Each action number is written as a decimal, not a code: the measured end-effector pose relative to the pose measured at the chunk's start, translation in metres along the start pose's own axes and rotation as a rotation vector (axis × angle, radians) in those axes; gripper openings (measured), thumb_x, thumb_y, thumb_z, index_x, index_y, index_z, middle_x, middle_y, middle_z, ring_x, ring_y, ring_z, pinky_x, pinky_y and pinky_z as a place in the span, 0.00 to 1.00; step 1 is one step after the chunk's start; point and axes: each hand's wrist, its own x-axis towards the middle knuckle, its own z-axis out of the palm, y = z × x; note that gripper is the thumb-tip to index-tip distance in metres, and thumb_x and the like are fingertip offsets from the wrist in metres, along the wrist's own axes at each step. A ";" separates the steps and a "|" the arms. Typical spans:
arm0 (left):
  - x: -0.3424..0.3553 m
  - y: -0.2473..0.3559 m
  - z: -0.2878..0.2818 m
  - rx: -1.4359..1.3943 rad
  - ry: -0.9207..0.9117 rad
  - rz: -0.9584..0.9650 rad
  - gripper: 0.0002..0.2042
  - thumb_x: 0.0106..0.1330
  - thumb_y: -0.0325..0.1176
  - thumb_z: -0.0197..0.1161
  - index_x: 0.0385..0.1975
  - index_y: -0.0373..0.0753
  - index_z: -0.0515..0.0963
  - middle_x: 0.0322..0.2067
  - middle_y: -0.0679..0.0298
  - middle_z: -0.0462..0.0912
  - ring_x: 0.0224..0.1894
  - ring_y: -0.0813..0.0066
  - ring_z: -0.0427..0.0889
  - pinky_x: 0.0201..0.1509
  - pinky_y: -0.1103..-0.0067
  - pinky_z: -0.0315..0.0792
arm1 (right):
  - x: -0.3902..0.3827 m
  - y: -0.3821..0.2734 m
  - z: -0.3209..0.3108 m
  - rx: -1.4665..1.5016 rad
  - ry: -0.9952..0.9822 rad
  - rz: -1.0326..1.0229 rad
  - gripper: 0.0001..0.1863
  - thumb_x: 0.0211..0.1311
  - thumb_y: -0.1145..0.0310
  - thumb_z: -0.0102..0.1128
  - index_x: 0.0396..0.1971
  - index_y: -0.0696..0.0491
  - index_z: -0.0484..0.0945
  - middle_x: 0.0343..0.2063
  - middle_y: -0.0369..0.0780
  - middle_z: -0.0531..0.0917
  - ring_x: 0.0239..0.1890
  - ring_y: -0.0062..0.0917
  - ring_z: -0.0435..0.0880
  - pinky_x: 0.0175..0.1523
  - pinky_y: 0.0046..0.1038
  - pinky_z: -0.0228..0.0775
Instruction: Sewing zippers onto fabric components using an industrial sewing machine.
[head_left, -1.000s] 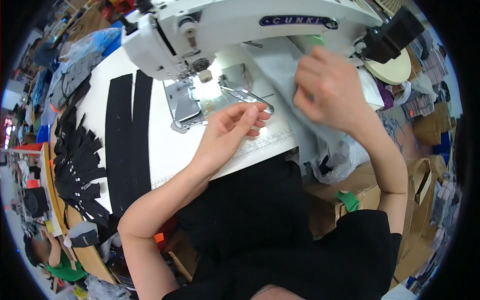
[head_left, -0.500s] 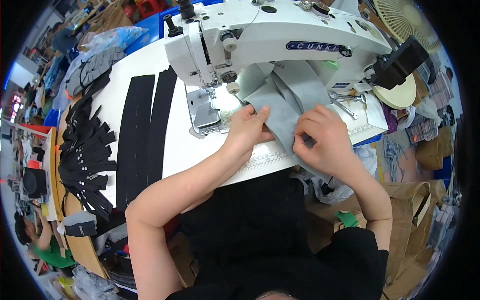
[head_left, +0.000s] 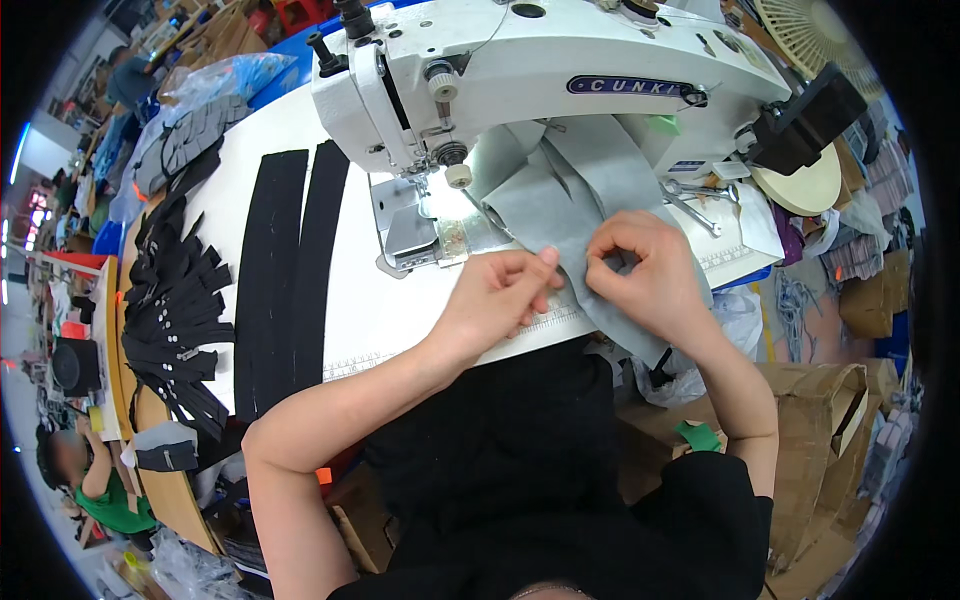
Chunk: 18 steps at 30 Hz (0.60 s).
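A white sewing machine (head_left: 510, 50) stands over the white table. Light grey fabric pieces (head_left: 612, 170) lie folded on its bed to the right of the needle area, draping over the front edge. My right hand (head_left: 645, 275) pinches the grey fabric between curled fingers and thumb. My left hand (head_left: 495, 300) is by the fabric's left edge, fingers curled and thumb against forefinger; whatever is between them is too small to make out. Beside the needle is a metal plate attachment (head_left: 408, 232). Two long black strips (head_left: 271, 280) lie to the left.
A pile of black cut pieces (head_left: 175, 310) is at the far left. Wrenches (head_left: 700, 210) lie under the machine arm. Cardboard boxes (head_left: 810, 460) and a plastic bag (head_left: 680, 390) sit below at right. A co-worker in green (head_left: 105, 495) is at lower left, another person (head_left: 130, 75) at upper left.
The grey fabric has moved left across the bed. My right hand has come down with it. My left hand rose to the fabric's edge, then slid back toward the table's front.
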 end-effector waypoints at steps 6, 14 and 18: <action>0.024 0.002 0.007 -0.318 0.243 0.055 0.17 0.78 0.44 0.62 0.43 0.33 0.81 0.32 0.65 0.85 0.30 0.80 0.82 0.33 0.81 0.77 | -0.009 -0.018 0.002 -0.060 -0.082 -0.430 0.10 0.52 0.73 0.69 0.32 0.58 0.78 0.50 0.44 0.85 0.52 0.44 0.83 0.51 0.38 0.77; -0.016 -0.014 -0.012 -0.495 0.186 0.135 0.15 0.81 0.39 0.58 0.55 0.34 0.76 0.46 0.62 0.87 0.46 0.74 0.86 0.50 0.74 0.81 | 0.008 0.004 0.002 -0.223 -0.464 -0.305 0.30 0.74 0.45 0.55 0.67 0.49 0.74 0.67 0.45 0.76 0.69 0.41 0.74 0.66 0.39 0.66; -0.055 -0.001 -0.055 -0.175 -0.008 -0.161 0.18 0.78 0.38 0.62 0.59 0.32 0.75 0.49 0.62 0.86 0.51 0.79 0.84 0.56 0.76 0.80 | 0.019 0.019 0.001 -0.494 -0.412 -0.447 0.32 0.72 0.41 0.54 0.69 0.43 0.74 0.69 0.44 0.74 0.72 0.37 0.70 0.68 0.39 0.62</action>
